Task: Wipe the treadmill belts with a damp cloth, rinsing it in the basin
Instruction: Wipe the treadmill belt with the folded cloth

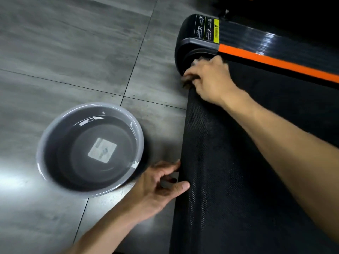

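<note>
The black textured treadmill belt (238, 171) fills the right half of the view. My right hand (207, 79) holds a dark cloth (187, 82) against the belt's far left corner, beside the rounded black end cap (185, 44); most of the cloth is hidden under the fingers. My left hand (159, 187) grips the belt's near left edge, thumb on top and fingers curled round the rim. A grey round basin (45, 143) with water stands on the floor just left of my left hand.
Grey floor tiles (73, 52) spread to the left and behind the basin. An orange side rail (275, 61) runs along the belt's far side, with a warning label (207, 30) on the end cap. A sticker shows on the basin's bottom.
</note>
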The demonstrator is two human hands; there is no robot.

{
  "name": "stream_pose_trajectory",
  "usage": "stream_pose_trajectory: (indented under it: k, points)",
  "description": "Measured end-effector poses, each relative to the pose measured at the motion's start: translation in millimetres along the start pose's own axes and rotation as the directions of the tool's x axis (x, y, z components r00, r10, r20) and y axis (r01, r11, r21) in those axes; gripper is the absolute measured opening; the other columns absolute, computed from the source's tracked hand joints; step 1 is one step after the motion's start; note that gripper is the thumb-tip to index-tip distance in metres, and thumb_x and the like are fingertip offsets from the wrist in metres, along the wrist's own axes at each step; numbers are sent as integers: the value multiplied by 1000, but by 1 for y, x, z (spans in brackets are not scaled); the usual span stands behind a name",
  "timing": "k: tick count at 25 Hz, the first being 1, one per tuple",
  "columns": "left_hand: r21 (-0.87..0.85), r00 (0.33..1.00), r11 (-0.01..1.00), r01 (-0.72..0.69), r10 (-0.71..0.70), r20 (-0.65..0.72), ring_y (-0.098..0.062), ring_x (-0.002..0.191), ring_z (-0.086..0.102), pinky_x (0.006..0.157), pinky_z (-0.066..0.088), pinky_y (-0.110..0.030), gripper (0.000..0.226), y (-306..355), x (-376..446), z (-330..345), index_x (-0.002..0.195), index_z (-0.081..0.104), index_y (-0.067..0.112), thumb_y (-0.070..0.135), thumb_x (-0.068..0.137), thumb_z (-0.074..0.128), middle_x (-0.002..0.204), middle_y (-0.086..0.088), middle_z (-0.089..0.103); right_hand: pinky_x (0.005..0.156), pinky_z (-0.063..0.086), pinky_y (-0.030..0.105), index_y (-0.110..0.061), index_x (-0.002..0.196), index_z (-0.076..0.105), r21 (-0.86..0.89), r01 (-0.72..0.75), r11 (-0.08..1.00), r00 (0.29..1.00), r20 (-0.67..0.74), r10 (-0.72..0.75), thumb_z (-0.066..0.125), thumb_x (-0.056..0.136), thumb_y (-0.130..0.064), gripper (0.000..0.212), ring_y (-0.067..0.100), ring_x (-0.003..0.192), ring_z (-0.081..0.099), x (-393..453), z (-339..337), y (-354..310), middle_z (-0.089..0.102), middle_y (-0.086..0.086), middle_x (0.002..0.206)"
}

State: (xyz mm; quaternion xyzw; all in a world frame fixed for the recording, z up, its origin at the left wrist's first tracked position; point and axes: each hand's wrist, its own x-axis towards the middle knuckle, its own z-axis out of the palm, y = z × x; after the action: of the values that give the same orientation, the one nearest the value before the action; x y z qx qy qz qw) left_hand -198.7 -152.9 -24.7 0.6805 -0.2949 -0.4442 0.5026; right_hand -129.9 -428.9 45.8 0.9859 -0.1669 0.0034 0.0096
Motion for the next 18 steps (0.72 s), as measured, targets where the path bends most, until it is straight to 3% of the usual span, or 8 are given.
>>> stream_pose_trajectory:
  k: [2,5,7,9,12,15,18]
  points:
    - [-12,1000,1000,-8,8,-22,-11,102,66,91,55,-36,64,0,-1,1,133,59,27,54,76,69,123,9,62,84,28,35,-36,115,66,35,167,985,984,50,-169,56,89,-20,33,27,112,38,-54,0,-28,60,-6,119]
    - [5,999,1000,-24,24,-25,-11,98,66,87,55,-33,51,4,-2,3,125,64,29,49,79,69,119,9,62,78,22,34,-32,109,66,137,381,914,887,224,-404,56,85,-20,29,18,101,31,-128,3,-68,58,-9,107]
    - [6,999,1000,-20,20,-32,-11,97,66,89,53,-28,57,5,-2,5,129,61,31,53,76,67,118,11,62,78,27,35,-29,106,66,-2,403,915,883,263,-388,57,83,-19,27,22,101,34,-94,11,-54,57,-2,105]
    - [-4,999,1000,-10,10,-34,-11,100,66,91,52,-25,64,3,-2,5,134,57,30,54,75,68,118,12,62,82,37,39,-28,105,67,-132,249,959,964,124,-233,58,82,-22,26,33,105,42,-25,16,-27,58,7,108]
    - [-91,999,995,44,-45,-5,-11,103,65,90,51,-21,57,4,-3,0,133,59,27,37,80,77,118,8,65,84,27,38,-31,116,66,-163,-14,986,997,75,26,56,90,-21,29,35,116,39,37,12,7,60,5,121]
    - [-280,989,950,137,-149,-22,-11,104,67,88,50,-16,42,4,0,-9,121,67,17,0,83,71,110,0,73,79,23,37,-28,116,66,-151,107,983,984,157,-83,51,89,-24,31,32,112,39,-13,-2,-27,62,5,116]
    - [-424,921,885,193,-312,-232,-14,93,69,81,53,-16,33,2,-4,-21,111,70,8,-11,88,56,100,-7,75,73,20,38,-23,102,67,106,296,949,908,277,-314,52,84,-26,24,25,98,37,-137,-6,-87,64,2,101]
